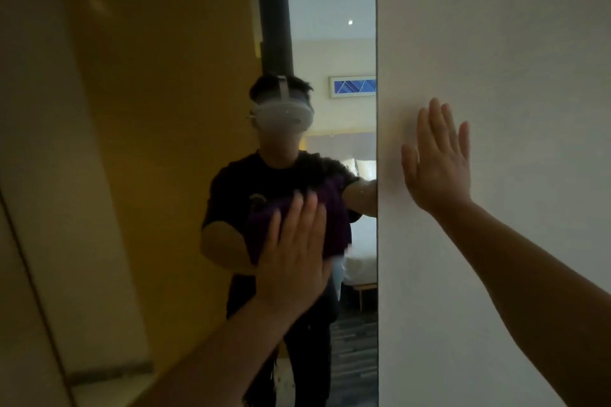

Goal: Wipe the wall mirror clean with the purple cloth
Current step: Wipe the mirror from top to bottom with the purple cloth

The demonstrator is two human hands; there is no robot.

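Note:
The wall mirror (148, 142) fills the left two thirds of the view, its right edge running straight down the frame. My left hand (294, 251) lies flat on the glass and presses the purple cloth (334, 208) against it; the cloth sticks out above and to the right of my fingers. My right hand (438, 162) is spread flat on the white wall (512, 43) just right of the mirror's edge, holding nothing. The mirror reflects a person wearing a headset.
The reflection shows a yellow door or panel on the left, and behind the person a bed, pillows and a blue framed picture. The plain white wall takes up the whole right side.

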